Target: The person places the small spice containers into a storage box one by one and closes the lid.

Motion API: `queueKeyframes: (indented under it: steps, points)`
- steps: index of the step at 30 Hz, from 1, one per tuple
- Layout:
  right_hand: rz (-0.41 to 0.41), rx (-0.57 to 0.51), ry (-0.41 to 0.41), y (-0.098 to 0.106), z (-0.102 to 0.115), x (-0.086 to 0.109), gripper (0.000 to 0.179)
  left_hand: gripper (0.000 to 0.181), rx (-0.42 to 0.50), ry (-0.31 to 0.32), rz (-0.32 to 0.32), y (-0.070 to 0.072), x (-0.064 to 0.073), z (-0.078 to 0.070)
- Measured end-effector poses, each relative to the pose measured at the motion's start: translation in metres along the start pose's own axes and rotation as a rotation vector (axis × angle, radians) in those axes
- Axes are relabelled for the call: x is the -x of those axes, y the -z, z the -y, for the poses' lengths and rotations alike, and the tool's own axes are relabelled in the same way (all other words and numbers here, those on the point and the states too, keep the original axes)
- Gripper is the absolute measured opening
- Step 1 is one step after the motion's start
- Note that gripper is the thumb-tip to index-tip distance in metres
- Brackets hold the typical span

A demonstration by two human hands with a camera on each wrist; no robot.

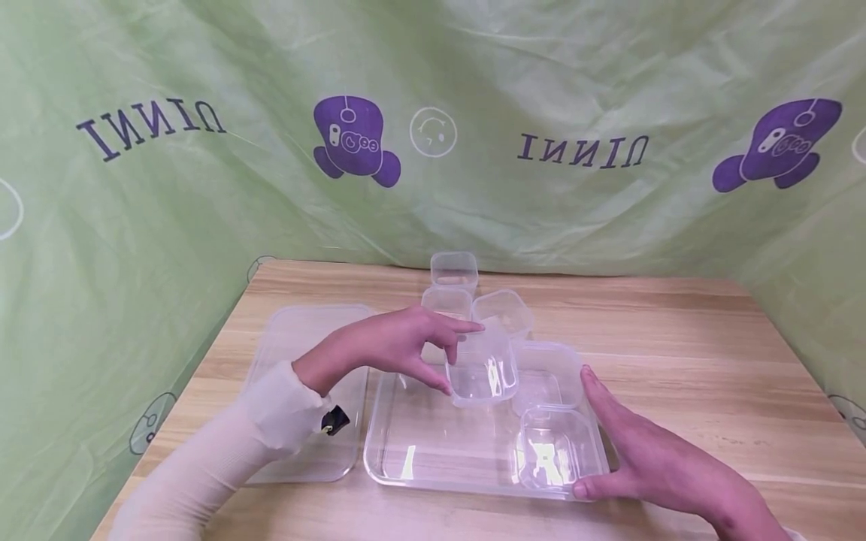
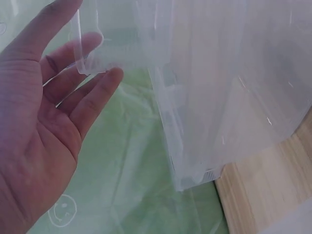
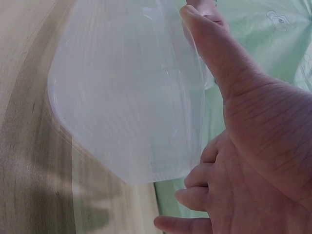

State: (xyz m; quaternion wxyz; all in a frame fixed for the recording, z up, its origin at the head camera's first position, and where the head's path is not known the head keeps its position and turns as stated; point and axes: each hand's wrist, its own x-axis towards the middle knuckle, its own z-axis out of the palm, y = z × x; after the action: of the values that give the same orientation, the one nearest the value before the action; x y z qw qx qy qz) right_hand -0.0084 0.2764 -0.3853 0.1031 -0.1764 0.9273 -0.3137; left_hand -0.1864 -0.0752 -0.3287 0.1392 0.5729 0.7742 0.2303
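My left hand (image 1: 406,342) pinches a small clear plastic container (image 1: 482,379) by its left side, over the back of a large clear plastic box (image 1: 433,475). In the left wrist view, the container's edge (image 2: 85,68) sits between the thumb and fingers. A second small container (image 1: 551,451) stands inside the box at its front right corner. Along the box's right side, my right hand (image 1: 652,458) spreads thumb and fingers, the thumb at the front corner. The box wall (image 3: 131,107) fills much of the right wrist view, with the right thumb at the rim.
Left of the box lies a flat translucent lid (image 1: 298,342), partly hidden by the left forearm. Behind the box are more small containers, one at the back (image 1: 455,269) and another at the right (image 1: 504,312). A green printed curtain (image 1: 541,210) hangs behind the wooden table (image 1: 704,361).
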Motion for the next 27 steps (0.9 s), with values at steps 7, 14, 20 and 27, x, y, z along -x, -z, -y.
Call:
queueKeyframes:
  steps: [7, 14, 20, 27]
  points:
    - [0.004, -0.007, 0.004, 0.0, 0.0, 0.001, 0.133, 0.026, 0.012, 0.02, 0.068, -0.006, -0.006, 0.003]
    - [-0.003, 0.012, -0.017, 0.0, 0.001, 0.0, 0.134, 0.033, -0.029, 0.046, 0.13, -0.01, -0.011, 0.007]
    - [0.001, -0.001, -0.01, 0.0, 0.0, 0.001, 0.134, 0.029, -0.042, 0.086, 0.177, -0.013, -0.016, 0.011]
    - [-0.004, -0.001, -0.019, -0.001, 0.0, 0.0, 0.134, 0.026, -0.05, 0.125, 0.215, -0.013, -0.019, 0.012]
